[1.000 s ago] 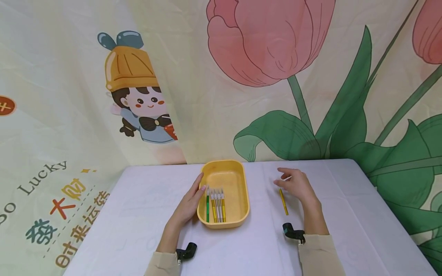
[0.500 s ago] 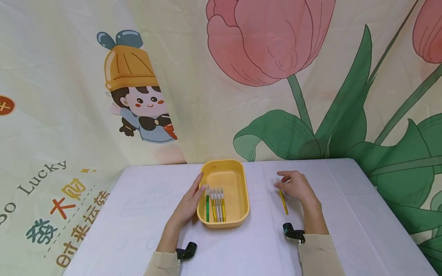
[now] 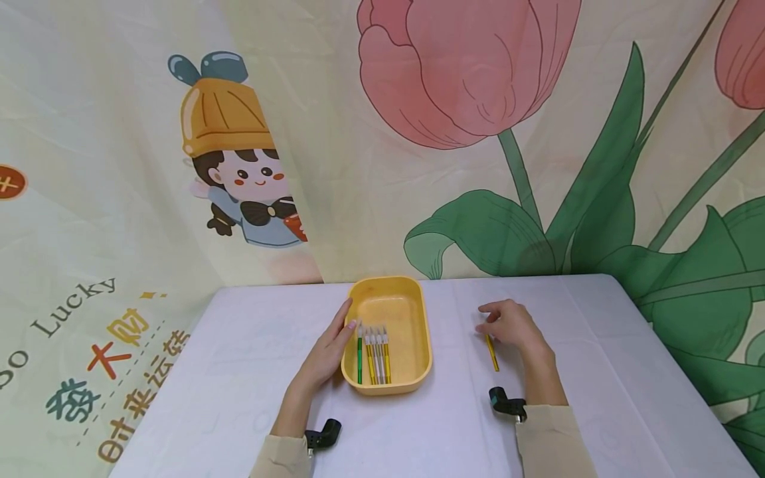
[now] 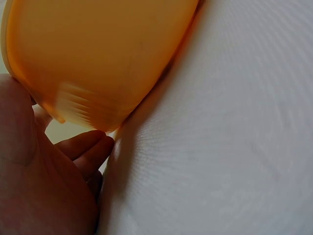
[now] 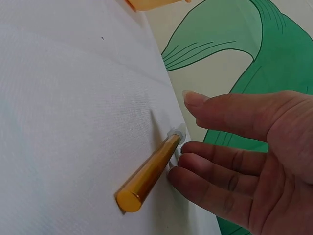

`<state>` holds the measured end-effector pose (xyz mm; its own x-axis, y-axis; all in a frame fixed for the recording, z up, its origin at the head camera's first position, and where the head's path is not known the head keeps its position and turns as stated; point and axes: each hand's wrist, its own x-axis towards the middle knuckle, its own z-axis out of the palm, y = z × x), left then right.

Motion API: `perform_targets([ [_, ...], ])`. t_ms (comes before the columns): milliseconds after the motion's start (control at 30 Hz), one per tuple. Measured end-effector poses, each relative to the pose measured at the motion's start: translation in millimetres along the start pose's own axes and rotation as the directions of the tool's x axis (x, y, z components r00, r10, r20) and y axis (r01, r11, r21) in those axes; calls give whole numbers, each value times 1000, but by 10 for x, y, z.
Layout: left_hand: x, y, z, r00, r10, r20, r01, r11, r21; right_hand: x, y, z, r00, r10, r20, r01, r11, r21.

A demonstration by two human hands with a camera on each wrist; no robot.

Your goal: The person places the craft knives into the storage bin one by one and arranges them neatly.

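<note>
On the left, my left hand (image 3: 325, 353) holds the side of a yellow plastic tray (image 3: 423, 332), its thumb over the rim and its fingers against the outer wall. Inside the tray lies a row of slim pen-like sticks (image 3: 378, 362) with clear tips; one is green (image 3: 359, 362), the others gold and silver. To the right, a single gold pen-like stick (image 5: 149, 178) with a clear cap lies on the white cloth. My right hand (image 3: 509, 323) is over its capped far end, thumb and fingers apart around it in the right wrist view, not gripping it.
A white-clothed table (image 3: 454, 425) bears everything. Directly behind it hangs a backdrop curtain (image 3: 335, 166) printed with tulips and a cartoon figure. A small black camera (image 3: 507, 402) sits at the right wrist, another (image 3: 323, 435) at the left.
My right hand has lowered and come slightly nearer over the gold stick, covering more of its far end; its fingers have drawn closer. The left hand and the tray have stayed put.
</note>
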<state>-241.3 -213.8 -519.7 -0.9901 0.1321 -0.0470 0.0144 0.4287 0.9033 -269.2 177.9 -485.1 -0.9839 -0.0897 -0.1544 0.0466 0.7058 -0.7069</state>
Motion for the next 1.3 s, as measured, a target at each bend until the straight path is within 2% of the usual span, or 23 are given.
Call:
perform_targets([
  [267, 9, -10, 0, 1000, -8, -2, 8, 1000, -2, -6, -4, 17, 1000, 10, 18, -10, 1000, -19],
  [533, 24, -45, 0, 1000, -10, 1, 10, 1000, -3, -4, -6, 45, 1000, 18, -8, -18, 1000, -16],
  [900, 24, -51, -1, 1000, 0, 1, 0, 1000, -7, 8, 16, 64, 999, -50, -11, 50, 997, -50],
  [1300, 28, -58, -2, 1000, -4, 0, 4, 1000, -10, 38, 11, 114, 999, -31, 20, 32, 998, -62],
])
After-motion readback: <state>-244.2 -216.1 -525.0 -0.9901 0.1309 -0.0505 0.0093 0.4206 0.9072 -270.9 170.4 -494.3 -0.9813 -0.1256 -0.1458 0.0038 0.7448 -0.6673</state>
